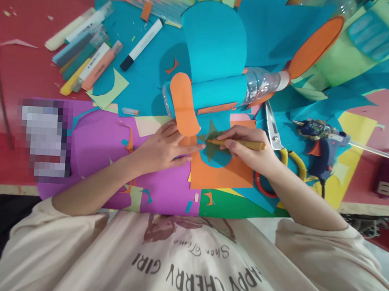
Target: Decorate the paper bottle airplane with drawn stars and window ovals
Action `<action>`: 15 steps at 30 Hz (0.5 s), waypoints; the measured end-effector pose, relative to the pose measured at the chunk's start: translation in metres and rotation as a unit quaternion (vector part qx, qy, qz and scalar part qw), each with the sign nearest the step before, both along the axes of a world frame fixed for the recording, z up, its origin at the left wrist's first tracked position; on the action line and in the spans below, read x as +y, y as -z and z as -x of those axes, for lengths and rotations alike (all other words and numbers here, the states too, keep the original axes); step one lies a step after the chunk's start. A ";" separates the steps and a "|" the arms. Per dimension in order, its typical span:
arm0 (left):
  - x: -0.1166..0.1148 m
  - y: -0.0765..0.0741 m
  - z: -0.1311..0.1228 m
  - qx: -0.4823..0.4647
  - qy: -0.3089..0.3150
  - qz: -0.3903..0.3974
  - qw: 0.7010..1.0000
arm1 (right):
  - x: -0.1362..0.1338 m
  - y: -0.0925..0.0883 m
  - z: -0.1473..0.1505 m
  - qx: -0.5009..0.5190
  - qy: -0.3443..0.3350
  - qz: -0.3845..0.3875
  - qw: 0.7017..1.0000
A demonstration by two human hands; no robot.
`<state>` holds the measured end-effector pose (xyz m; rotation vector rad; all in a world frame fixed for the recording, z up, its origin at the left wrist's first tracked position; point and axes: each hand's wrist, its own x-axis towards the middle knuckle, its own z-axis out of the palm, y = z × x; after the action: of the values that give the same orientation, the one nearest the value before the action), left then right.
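The right hand [252,154] pinches an ochre marker [254,145], apparently outlining the green star [210,152] beside its fingertips — next needing steadiness from the spread, seemingly empty left hand [161,147].

The bottle [262,86] is made of clear, glossy plastic, the orange sheet [222,180] of smooth, matt paper; the scissors [272,129] are bladed in shiny metal.

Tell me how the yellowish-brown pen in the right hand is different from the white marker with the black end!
The pen is held in the right hand, while the white marker lies loose on the blue paper. The pen is yellowish-brown, but the white marker has a black end. The pen sits nearly level across the picture, while the white marker slants. Both are long and slim.
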<state>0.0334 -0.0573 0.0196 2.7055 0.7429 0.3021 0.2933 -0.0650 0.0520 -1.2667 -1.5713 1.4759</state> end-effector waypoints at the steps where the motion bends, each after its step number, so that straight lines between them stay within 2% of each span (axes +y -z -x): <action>1: 0.000 0.000 0.000 -0.001 0.000 -0.002 1.000 | 0.000 0.000 0.000 0.000 -0.003 0.003 1.000; 15: 0.000 0.000 0.000 -0.001 -0.003 0.017 1.000 | -0.001 0.003 -0.001 -0.009 0.017 0.004 1.000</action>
<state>0.0332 -0.0570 0.0199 2.6707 0.7482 0.2900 0.2939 -0.0656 0.0488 -1.3070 -1.5501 1.4548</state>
